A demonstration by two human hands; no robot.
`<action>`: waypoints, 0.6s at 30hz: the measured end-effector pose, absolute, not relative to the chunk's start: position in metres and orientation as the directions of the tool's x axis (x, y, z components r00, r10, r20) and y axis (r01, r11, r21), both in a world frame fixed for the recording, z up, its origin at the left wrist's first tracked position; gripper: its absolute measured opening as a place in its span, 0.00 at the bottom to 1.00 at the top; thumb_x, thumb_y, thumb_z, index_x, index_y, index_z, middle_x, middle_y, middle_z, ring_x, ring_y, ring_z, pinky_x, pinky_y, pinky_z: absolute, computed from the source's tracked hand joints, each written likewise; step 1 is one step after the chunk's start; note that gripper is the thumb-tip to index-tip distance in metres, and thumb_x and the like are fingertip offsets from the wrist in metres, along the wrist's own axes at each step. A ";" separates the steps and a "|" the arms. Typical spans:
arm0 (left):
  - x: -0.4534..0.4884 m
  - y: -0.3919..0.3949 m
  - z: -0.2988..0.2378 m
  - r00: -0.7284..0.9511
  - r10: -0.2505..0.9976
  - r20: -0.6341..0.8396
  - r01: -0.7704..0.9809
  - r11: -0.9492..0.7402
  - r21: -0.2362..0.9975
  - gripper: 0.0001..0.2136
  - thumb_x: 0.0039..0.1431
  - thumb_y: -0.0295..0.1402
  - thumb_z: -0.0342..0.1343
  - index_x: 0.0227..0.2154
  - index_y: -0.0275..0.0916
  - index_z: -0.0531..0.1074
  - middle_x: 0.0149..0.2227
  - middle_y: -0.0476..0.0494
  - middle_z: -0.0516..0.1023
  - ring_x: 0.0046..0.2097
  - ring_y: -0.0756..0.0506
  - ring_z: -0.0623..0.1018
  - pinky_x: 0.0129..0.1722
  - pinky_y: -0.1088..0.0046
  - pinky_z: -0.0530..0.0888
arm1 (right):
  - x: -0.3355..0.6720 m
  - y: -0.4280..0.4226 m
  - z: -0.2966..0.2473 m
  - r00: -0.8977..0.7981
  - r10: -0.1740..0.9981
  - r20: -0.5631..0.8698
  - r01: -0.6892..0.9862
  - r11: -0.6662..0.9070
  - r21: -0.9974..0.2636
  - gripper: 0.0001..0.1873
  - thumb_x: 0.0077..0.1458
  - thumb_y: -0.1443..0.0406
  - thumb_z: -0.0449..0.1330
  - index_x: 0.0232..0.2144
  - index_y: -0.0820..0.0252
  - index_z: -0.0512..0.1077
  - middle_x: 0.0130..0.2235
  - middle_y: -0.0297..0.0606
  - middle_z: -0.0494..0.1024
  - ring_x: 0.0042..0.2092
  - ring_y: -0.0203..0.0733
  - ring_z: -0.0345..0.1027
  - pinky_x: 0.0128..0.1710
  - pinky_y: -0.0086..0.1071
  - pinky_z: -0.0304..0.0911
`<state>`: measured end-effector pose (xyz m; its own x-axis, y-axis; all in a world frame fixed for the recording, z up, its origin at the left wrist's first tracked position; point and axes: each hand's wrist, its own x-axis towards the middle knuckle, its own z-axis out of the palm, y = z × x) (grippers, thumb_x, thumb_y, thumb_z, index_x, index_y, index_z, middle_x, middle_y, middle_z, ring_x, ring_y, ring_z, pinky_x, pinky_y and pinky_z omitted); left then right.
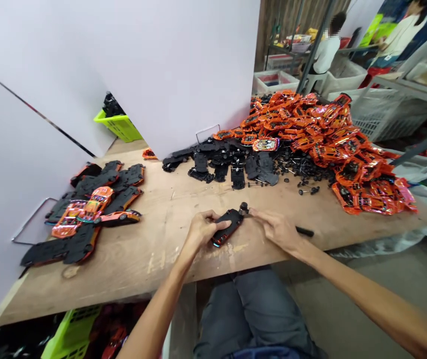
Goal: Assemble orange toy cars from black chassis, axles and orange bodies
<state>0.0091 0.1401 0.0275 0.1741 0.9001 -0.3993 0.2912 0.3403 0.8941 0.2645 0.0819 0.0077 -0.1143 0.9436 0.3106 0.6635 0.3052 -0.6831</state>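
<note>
The left hand point(206, 232) held one black toy car chassis point(226, 227), its fingers point(213, 224) clamped over the chassis edge, and an orange strip showed at the near end. The chassis was just above the table point(168, 209), close to its near edge and between both hands. The right hand point(276, 229) was at its 3 o'clock side, with the fingers point(260, 215) together beside one small dark wheel point(243, 208); whether they gripped it could not be told. One black bar point(305, 231) lay just past the right hand.

At 1 o'clock was a heap of orange car bodies point(329, 134), too overlapped to count. Roughly eight black chassis point(228, 164) lay at 12 o'clock, with uncountable loose axles point(303, 172) beside them. At 10 o'clock was a cluster of cars point(86, 214), three showing orange tops and the others mostly black undersides. There were two green baskets: one point(118, 124) beyond a white panel point(161, 65), and one point(71, 334) under the table, cut off by the frame. One person point(325, 50) in a white shirt was well beyond the table.
</note>
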 end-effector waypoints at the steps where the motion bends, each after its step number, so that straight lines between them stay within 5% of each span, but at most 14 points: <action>1: 0.009 0.139 0.027 0.171 0.901 -0.399 0.292 0.340 0.894 0.18 0.37 0.43 0.73 0.24 0.39 0.71 0.22 0.51 0.75 0.24 0.48 0.74 0.24 0.74 0.68 | 0.270 0.079 0.008 -0.094 0.950 0.297 0.666 0.281 -0.691 0.23 0.64 0.70 0.54 0.56 0.50 0.78 0.56 0.36 0.82 0.55 0.49 0.78 0.57 0.44 0.74; 6: 0.007 0.127 0.030 0.186 0.920 -0.345 0.307 0.279 0.910 0.21 0.43 0.41 0.71 0.39 0.37 0.76 0.32 0.45 0.81 0.30 0.46 0.78 0.28 0.72 0.73 | 0.301 0.081 0.013 0.008 0.987 0.158 0.668 0.112 -0.735 0.15 0.63 0.64 0.60 0.50 0.53 0.80 0.48 0.41 0.84 0.49 0.52 0.79 0.52 0.48 0.75; 9: 0.011 0.114 0.033 0.286 0.914 -0.287 0.125 0.261 0.957 0.29 0.46 0.40 0.72 0.51 0.37 0.75 0.45 0.39 0.83 0.43 0.42 0.82 0.40 0.69 0.78 | 0.294 0.079 0.018 0.023 0.971 0.240 0.716 0.152 -0.681 0.15 0.63 0.60 0.62 0.50 0.54 0.79 0.50 0.46 0.80 0.55 0.56 0.74 0.58 0.54 0.68; 12: 0.022 0.102 0.030 0.266 0.937 -0.228 -0.125 0.268 0.955 0.29 0.49 0.40 0.71 0.53 0.39 0.73 0.54 0.38 0.81 0.55 0.40 0.80 0.52 0.66 0.77 | 0.257 0.070 0.015 0.028 0.969 0.245 0.489 0.201 -0.849 0.25 0.63 0.54 0.64 0.59 0.52 0.70 0.57 0.45 0.76 0.58 0.52 0.72 0.61 0.49 0.68; 15: 0.025 0.097 0.023 0.169 0.963 -0.208 -0.249 0.246 0.937 0.30 0.48 0.41 0.72 0.54 0.40 0.72 0.55 0.38 0.80 0.57 0.38 0.79 0.56 0.63 0.76 | 0.218 0.061 0.005 -0.011 0.986 0.165 0.183 0.164 -0.969 0.23 0.61 0.52 0.66 0.53 0.51 0.68 0.52 0.42 0.79 0.51 0.47 0.78 0.53 0.41 0.76; 18: 0.009 0.094 0.023 0.200 0.970 -0.137 -0.139 0.166 0.976 0.26 0.49 0.40 0.73 0.50 0.41 0.74 0.52 0.40 0.82 0.54 0.40 0.80 0.57 0.64 0.75 | 0.211 0.056 -0.002 -0.019 0.980 0.199 0.264 0.197 -0.944 0.15 0.63 0.57 0.64 0.50 0.52 0.69 0.49 0.42 0.80 0.49 0.48 0.79 0.52 0.42 0.77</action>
